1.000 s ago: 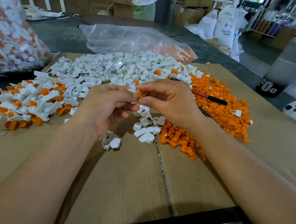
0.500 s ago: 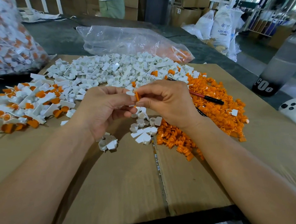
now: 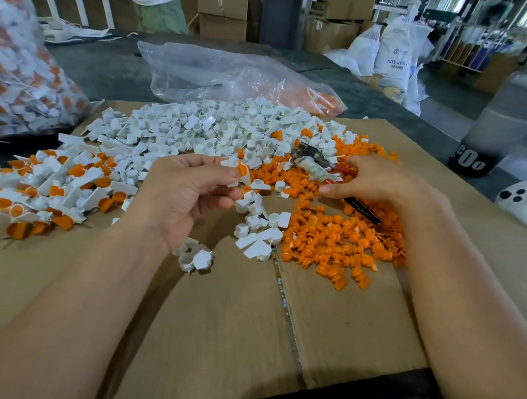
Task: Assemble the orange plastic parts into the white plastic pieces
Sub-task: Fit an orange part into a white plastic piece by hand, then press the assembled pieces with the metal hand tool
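Illumination bright and even, strongest from the overexposed background at upper right. Soft, diffuse shadow lies under the left hand (image 3: 189, 200) on the flat brown cardboard sheet (image 3: 202, 339); glare streaks the crumpled clear plastic bag (image 3: 219, 70). Frame edges bow and blur.

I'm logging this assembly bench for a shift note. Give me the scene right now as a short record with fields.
left hand: pinches a white piece with an orange part seated in it
right hand: down on the orange pile; grip unclear
white pile: behind the hands
assembled pile: far left
tool: lies on the orange pile, partly under the right hand
surface: cardboard
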